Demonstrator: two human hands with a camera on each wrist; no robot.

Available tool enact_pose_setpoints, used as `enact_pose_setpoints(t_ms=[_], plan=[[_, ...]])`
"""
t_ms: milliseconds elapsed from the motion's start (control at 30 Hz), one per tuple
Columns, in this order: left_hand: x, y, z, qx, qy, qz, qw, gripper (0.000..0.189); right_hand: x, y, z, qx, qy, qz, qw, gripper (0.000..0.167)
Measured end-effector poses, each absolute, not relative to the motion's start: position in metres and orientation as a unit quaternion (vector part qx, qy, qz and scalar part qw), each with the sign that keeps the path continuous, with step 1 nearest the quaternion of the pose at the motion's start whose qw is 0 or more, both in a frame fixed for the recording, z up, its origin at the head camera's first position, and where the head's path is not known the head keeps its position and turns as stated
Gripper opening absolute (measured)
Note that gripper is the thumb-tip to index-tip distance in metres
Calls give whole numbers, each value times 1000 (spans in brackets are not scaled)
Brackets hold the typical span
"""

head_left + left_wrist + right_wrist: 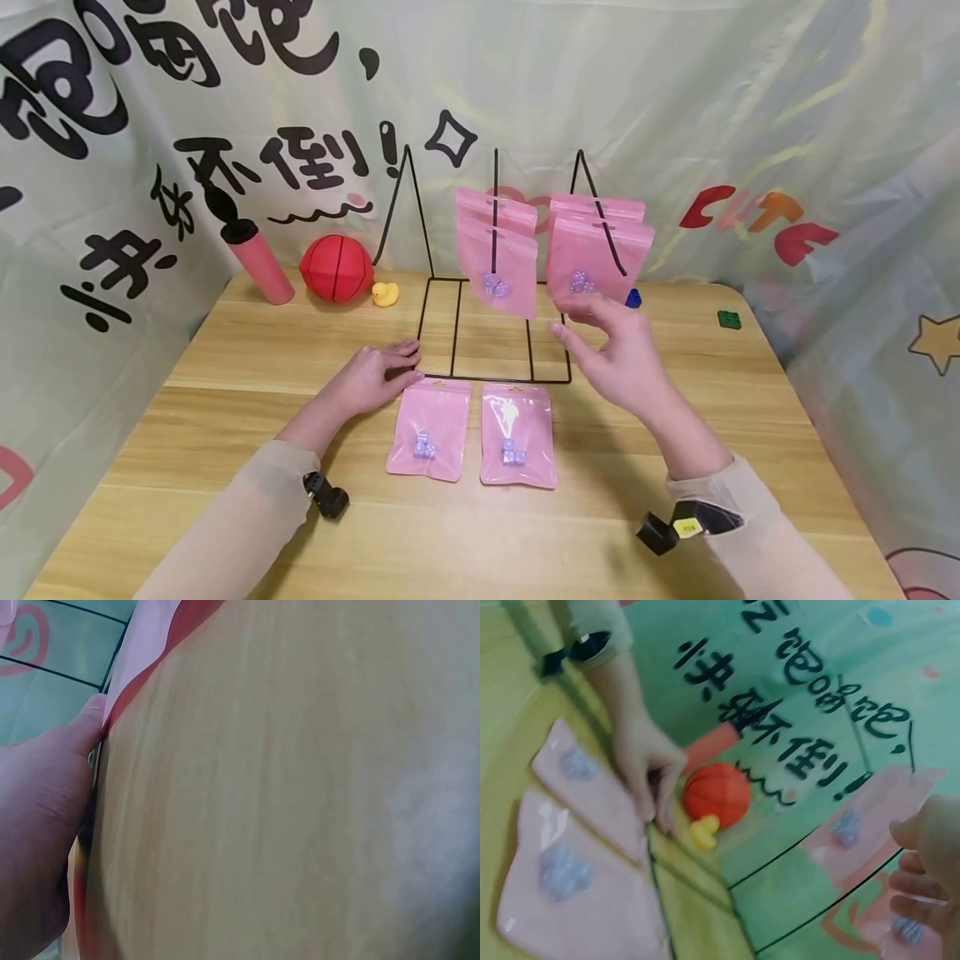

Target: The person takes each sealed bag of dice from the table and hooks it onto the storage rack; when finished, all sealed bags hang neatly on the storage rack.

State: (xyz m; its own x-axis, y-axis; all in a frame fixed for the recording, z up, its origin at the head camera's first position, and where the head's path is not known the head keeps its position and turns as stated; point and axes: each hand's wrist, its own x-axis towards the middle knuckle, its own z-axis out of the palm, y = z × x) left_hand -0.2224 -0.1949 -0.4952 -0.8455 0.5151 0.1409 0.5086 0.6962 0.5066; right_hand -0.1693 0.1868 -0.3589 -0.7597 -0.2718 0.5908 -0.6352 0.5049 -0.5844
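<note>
A black wire rack [454, 333] stands on the table, with pink pouches [504, 242] on its middle arm and more pink pouches [596, 250] on its right arm. Small lavender dice show through their fronts. My right hand [618, 350] is just in front of the right-hand pouches, thumb and fingers apart, nothing between them. At the rack's front left corner, my left hand [372, 377] rests its fingertips and thumb on the wire. Two more pink pouches with dice, a left one [435, 417] and a right one [528, 417], lie flat before the rack.
Behind my left hand stand a red ball [337, 268], a yellow toy duck [386, 294] and a pink cylinder with a black top [258, 262]. A blue piece [634, 298] and a green block [729, 319] lie at the back right. A printed curtain [825, 125] encloses the table.
</note>
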Motion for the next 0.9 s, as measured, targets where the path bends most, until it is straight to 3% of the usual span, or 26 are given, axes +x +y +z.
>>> enact_pose_setpoints(t_ms=[100, 200, 600, 900], plan=[[-222, -195, -496, 279, 921, 273, 6, 46, -169, 194, -371, 309, -845, 359, 247, 30], [-222, -195, -496, 277, 921, 273, 6, 46, -172, 202, -388, 333, -851, 325, 242, 34], [-222, -196, -495, 279, 921, 271, 2, 45, -191, 230, -447, 316, -922, 218, 54, 64], [-223, -196, -496, 279, 921, 273, 4, 46, -202, 234, -474, 301, -932, 198, 26, 70]])
